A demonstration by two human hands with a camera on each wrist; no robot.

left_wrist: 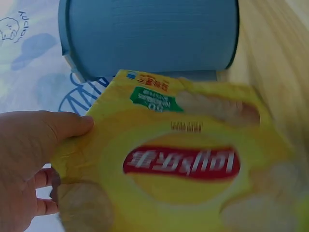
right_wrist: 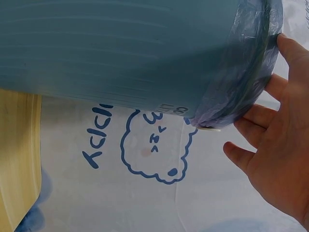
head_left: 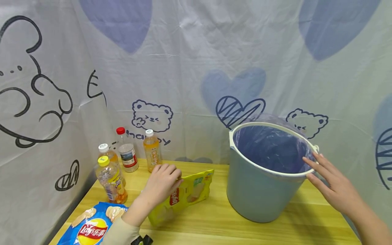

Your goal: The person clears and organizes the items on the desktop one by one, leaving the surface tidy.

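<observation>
A yellow Lay's chip bag (head_left: pixel 193 194) is pinched along its upper edge by my left hand (head_left: pixel 163 183). It tilts over the wooden table, its right end towards the bucket. In the left wrist view, the thumb (left_wrist: pixel 77 125) lies on the front of the bag (left_wrist: pixel 178 135), with the other fingers partly hidden behind. My right hand (head_left: pixel 335 183) touches the rim of a blue-grey bucket (head_left: pixel 257 194), its fingers spread and mostly straight. A thin purple plastic liner (head_left: pixel 271 146) covers the bucket's inside and folds over the rim, as the right wrist view (right_wrist: pixel 241 63) shows.
At the table's left stand a yellow-capped bottle (head_left: pixel 111 183), a white-capped bottle (head_left: pixel 104 148), a red-capped bottle (head_left: pixel 128 154) and another orange-drink bottle (head_left: pixel 152 151). A blue Lay's bag (head_left: pixel 92 226) lies at front left. A printed curtain (head_left: pixel 183 85) hangs behind the wooden table (head_left: pixel 196 228).
</observation>
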